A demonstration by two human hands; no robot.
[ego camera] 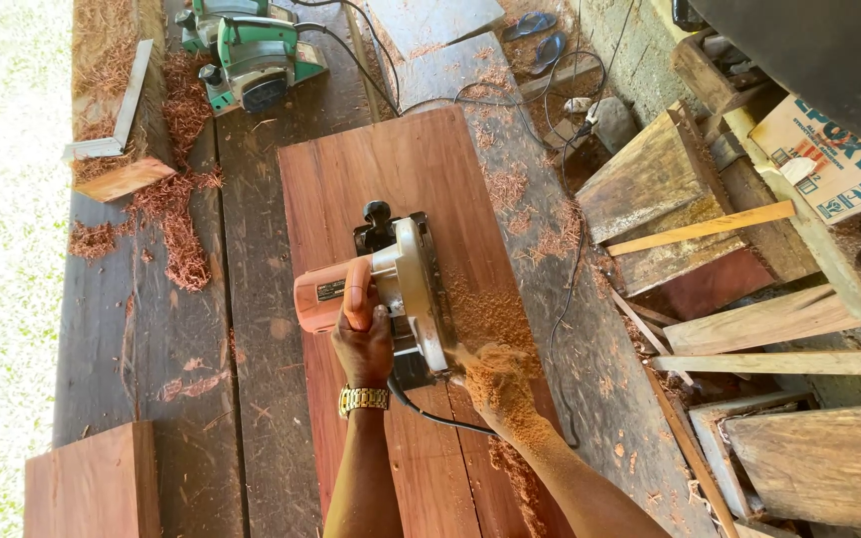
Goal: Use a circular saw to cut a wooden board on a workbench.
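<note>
Surface (251, 299): dark weathered planks running up the frame; red shavings (176, 224) piled along its left part; bright grass beyond its left edge
Board (401, 199): broad reddish plank lying lengthwise on the surface, down the middle of the view; sawdust strewn over its right side
Scrap pile (749, 299): offcuts and pale slats stacked at all angles to the right of the surface; a cardboard box (829, 159) sits at the upper right
Planer (251, 55): green machine at the top of the surface, well apart from the board's near end; its black cable trails off to the right
Saw (391, 289): orange-bodied circular saw with a silver blade guard, sitting on the board about halfway along it, black knob at the front; a dark cord (430, 413) leaves it toward the person
Block (97, 483): reddish offcut at the lower left corner, apart from the board
Left hand (363, 344): wrapped tight round the saw's orange rear handle; gold watch (364, 400) at the wrist
Right hand (495, 384): caked in sawdust, resting on the board just right of the saw's base; whether it grips anything, cannot tell
</note>
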